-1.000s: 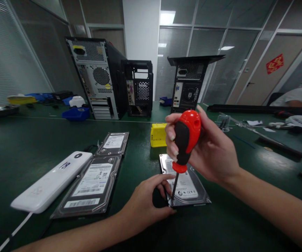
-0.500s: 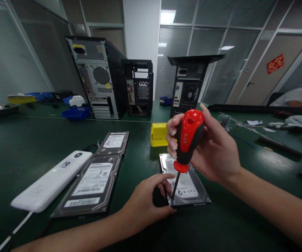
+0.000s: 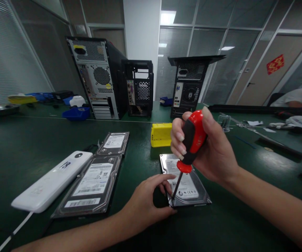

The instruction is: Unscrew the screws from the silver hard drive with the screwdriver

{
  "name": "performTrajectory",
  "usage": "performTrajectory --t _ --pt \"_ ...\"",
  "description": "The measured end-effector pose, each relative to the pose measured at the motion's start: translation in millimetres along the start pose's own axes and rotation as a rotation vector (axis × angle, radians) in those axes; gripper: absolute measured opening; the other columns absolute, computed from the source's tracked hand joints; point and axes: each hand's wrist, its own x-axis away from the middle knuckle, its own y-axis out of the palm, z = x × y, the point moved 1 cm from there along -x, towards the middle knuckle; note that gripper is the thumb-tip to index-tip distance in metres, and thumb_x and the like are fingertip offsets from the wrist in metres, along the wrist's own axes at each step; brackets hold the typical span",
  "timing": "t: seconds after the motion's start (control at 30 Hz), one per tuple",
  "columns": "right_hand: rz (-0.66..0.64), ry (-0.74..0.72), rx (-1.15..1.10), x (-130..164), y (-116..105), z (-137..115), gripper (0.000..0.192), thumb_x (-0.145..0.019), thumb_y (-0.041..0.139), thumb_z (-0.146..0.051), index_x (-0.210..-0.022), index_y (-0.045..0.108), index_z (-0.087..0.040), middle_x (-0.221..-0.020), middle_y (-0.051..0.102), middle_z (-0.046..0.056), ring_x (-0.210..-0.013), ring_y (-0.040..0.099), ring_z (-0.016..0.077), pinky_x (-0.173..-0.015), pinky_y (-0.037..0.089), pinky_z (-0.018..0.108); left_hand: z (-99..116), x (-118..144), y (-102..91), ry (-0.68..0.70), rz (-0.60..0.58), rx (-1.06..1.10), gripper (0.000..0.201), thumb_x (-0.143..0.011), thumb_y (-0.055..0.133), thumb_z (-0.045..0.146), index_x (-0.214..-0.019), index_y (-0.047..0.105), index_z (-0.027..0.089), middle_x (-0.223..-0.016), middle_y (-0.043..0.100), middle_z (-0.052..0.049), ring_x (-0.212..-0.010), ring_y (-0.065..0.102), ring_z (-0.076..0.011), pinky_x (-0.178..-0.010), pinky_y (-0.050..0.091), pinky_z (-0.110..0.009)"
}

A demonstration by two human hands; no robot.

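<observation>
Dark green matting covers the workbench, its surface smooth and faintly glossy. At centre lies a hard drive, a flat metal slab with a white label, face up. The left hand sits at 9 o'clock of the drive, fingers curled loosely, thumb and fingertips pressed against its near left corner. The right hand hangs above the drive at 12 o'clock, fingers wrapped closed around a screwdriver with a bulbous red-and-black handle. Its thin steel shaft slants down to the drive's near left corner, tip just beside the left fingertips. At 11 o'clock of the drive stands a yellow box. At 9 o'clock, well apart, two more hard drives lie end to end beside a white oblong device. Three open computer towers stand upright at the far edge.
</observation>
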Motion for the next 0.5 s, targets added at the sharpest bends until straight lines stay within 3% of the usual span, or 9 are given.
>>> performTrajectory --t 0.13,0.27,0.37,0.5 --pt "0.025 0.062 -0.022 -0.3 -1.2 -0.4 0.038 -0.085 0.047 -0.054 -0.084 0.064 -0.020 -0.075 0.056 -0.001 -0.060 0.055 0.0070 -0.056 0.049 0.019 -1.1 0.7 -0.1 -0.008 0.018 -0.033 0.063 -0.064 0.078 0.015 -0.121 0.052 0.023 -0.098 0.062 0.000 -0.090 0.055 -0.0185 -0.083 0.042 -0.031" --pt "-0.048 0.101 -0.059 -0.7 -0.7 0.4 0.051 -0.090 0.032 -0.056 -0.089 0.064 -0.017 -0.069 0.056 0.000 -0.057 0.054 0.0074 -0.056 0.048 0.020 -0.2 1.9 0.0 -0.004 0.023 -0.034 0.063 -0.064 0.077 0.013 -0.121 0.052 0.023 -0.099 0.061 0.000 -0.092 0.055 -0.0189 -0.083 0.041 -0.031" --pt "-0.041 0.083 -0.057 -1.2 -1.1 2.7 0.045 -0.090 0.033 -0.055 -0.095 0.061 -0.021 -0.067 0.056 -0.001 -0.054 0.052 0.0076 -0.052 0.046 0.021 1.3 2.4 -0.2 0.000 0.012 -0.037 0.064 -0.064 0.078 0.013 -0.122 0.051 0.024 -0.097 0.061 0.001 -0.092 0.054 -0.0189 -0.081 0.041 -0.031" --pt "-0.040 0.049 -0.029 -1.0 -1.9 4.6 0.026 -0.087 0.048 -0.047 -0.091 0.059 -0.025 -0.060 0.049 -0.005 -0.045 0.043 0.0061 -0.043 0.038 0.019 1.3 2.6 -0.2 0.007 0.018 -0.037 0.064 -0.064 0.078 0.014 -0.122 0.051 0.023 -0.096 0.061 0.001 -0.091 0.054 -0.0186 -0.081 0.040 -0.030"
